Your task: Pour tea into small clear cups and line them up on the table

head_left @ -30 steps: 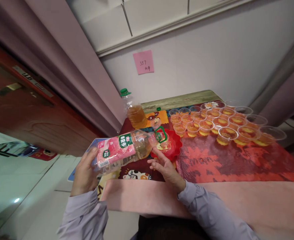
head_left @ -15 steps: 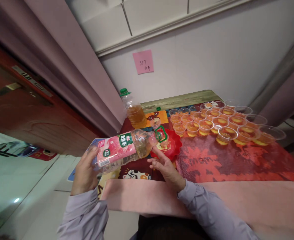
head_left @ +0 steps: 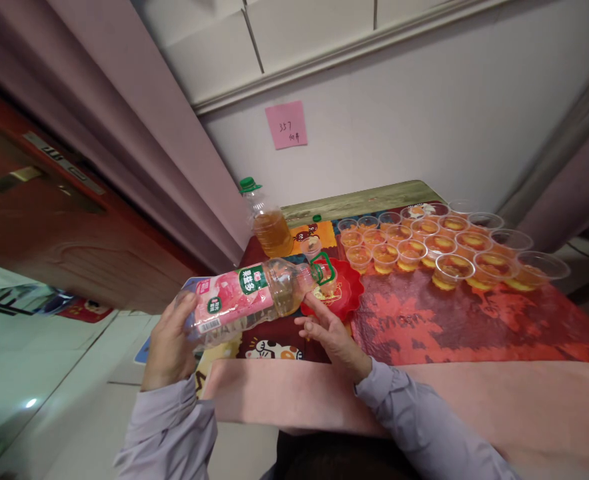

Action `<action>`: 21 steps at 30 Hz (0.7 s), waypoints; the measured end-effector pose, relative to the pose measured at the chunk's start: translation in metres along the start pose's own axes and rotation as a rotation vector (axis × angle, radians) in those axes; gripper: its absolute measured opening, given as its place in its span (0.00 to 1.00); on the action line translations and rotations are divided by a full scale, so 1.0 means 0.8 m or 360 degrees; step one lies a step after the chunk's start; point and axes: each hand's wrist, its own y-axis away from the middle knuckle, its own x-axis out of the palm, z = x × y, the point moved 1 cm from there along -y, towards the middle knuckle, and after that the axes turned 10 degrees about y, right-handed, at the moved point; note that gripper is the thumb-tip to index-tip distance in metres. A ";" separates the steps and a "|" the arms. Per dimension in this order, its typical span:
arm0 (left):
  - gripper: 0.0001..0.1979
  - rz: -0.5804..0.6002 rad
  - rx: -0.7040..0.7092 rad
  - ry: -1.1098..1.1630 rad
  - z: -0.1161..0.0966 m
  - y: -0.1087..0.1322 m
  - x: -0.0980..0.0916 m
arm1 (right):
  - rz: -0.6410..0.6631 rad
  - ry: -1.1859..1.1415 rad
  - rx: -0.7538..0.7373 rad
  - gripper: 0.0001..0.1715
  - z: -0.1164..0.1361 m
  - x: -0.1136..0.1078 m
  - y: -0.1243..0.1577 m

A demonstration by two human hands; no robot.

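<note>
My left hand [head_left: 170, 340] is closed around the base end of a large clear plastic bottle [head_left: 274, 283] with a pink and green label. The bottle lies tilted nearly flat in the air, and pale liquid sits toward its neck. A green handle ring [head_left: 325, 268] is at the neck, above a red scalloped dish [head_left: 353, 293]. What looks like a clear cup stands in that dish, partly hidden by the neck. My right hand [head_left: 335, 337] is under the neck, index finger stretched out against the bottle and the other fingers loosely bent, not wrapped round it.
Several clear cups of amber drink [head_left: 411, 252] stand in rows at the right. A second bottle [head_left: 271, 230] with a green cap stands behind, near a lone cup [head_left: 311, 247] and a loose green cap [head_left: 317, 218]. A pink cloth [head_left: 284, 393] covers the table's near edge.
</note>
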 end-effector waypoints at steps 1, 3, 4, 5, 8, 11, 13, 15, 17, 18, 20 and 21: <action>0.31 0.0005 0.0004 0.0007 0.000 0.000 0.000 | 0.0001 0.0000 0.0001 0.49 0.000 0.000 0.000; 0.32 0.0006 0.0007 0.0023 0.000 0.000 0.001 | 0.0005 -0.0008 0.0008 0.50 0.000 0.000 0.000; 0.33 0.0005 0.0004 0.0032 0.000 0.000 0.000 | 0.0008 -0.0013 0.0011 0.50 0.000 0.000 0.000; 0.33 0.0000 0.0004 0.0037 0.000 0.000 0.000 | 0.0011 -0.0017 0.0013 0.50 0.000 0.000 0.000; 0.33 0.0004 -0.0018 0.0032 0.000 -0.001 -0.001 | 0.0012 -0.0026 0.0008 0.48 0.000 0.000 0.001; 0.29 0.0015 -0.0052 0.0036 -0.001 -0.001 -0.001 | 0.0013 -0.0031 0.0004 0.48 0.000 0.000 0.001; 0.27 0.0004 -0.0046 0.0032 -0.002 0.000 0.000 | 0.0012 -0.0030 0.0004 0.48 -0.002 0.000 0.000; 0.29 -0.0010 -0.0033 0.0016 -0.002 0.000 0.000 | 0.0005 -0.0037 0.0005 0.48 -0.003 -0.001 0.000; 0.32 0.0003 -0.0027 0.0008 -0.002 0.000 0.000 | 0.0006 -0.0046 0.0010 0.49 -0.004 -0.001 -0.001; 0.33 0.0015 -0.0031 0.0001 -0.002 -0.001 -0.001 | 0.0008 -0.0048 0.0011 0.49 -0.004 -0.001 -0.001; 0.35 0.0038 -0.0039 -0.0018 -0.001 -0.002 -0.001 | 0.0012 -0.0043 0.0011 0.48 -0.005 -0.001 -0.001; 0.36 0.0041 -0.0040 -0.0026 -0.001 -0.003 -0.002 | 0.0013 -0.0036 0.0009 0.48 -0.005 -0.001 -0.001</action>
